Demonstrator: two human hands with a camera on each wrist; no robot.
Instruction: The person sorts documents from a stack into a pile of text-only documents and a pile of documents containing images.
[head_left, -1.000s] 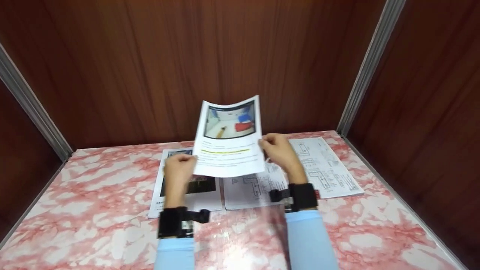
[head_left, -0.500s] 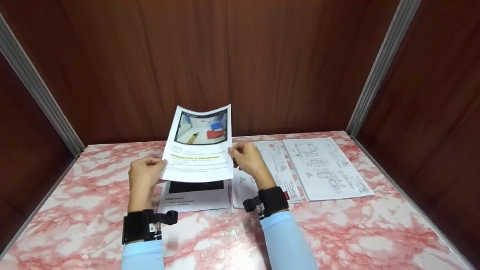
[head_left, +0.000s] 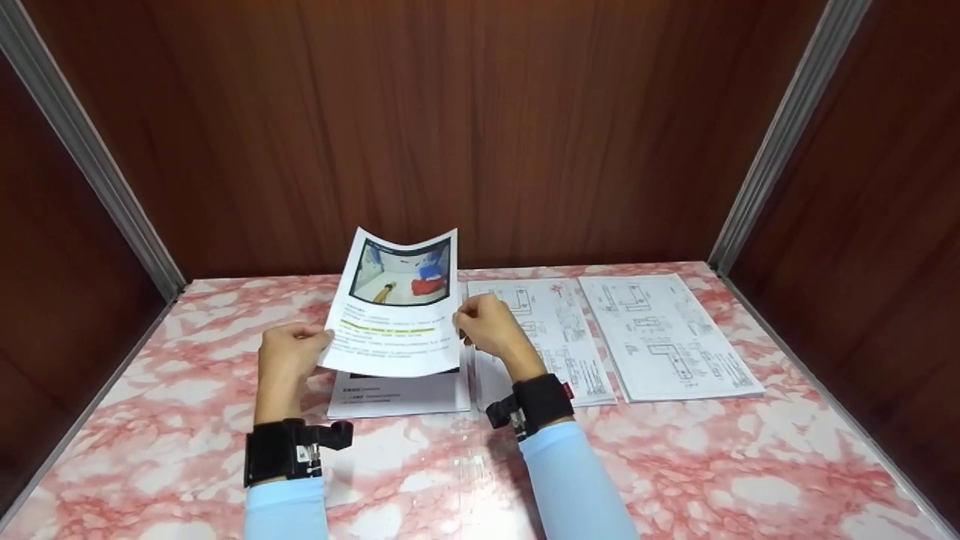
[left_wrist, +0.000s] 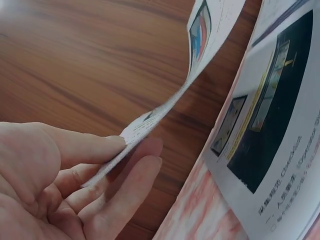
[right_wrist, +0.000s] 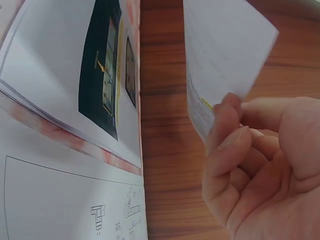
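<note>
A printed sheet of paper (head_left: pixel 394 341), with a colour photo on top and a yellow-highlighted line of text, hangs in the air, bowed between both hands. My left hand (head_left: pixel 285 356) pinches its left edge between thumb and fingers; in the left wrist view the thumb presses the paper (left_wrist: pixel 167 106) against the fingers. Its right edge is pinched by my right hand (head_left: pixel 491 330). Beneath the sheet lies a stack of printed pages (head_left: pixel 405 397), its upper part hidden in the head view. Both wrist views show a dark picture on that stack's top page.
Right of that stack lie a middle stack of technical drawings (head_left: pixel 574 352) and another drawing stack (head_left: pixel 667 337) farther right. All rest on a red-and-white marbled table (head_left: pixel 180 420). Brown wood-grain panels (head_left: pixel 480 135) with metal corner posts enclose the back and sides.
Both hands have carried the sheet leftward from between the stacks to over the left stack, then lowered it slightly. The middle drawing stack is now more exposed.
</note>
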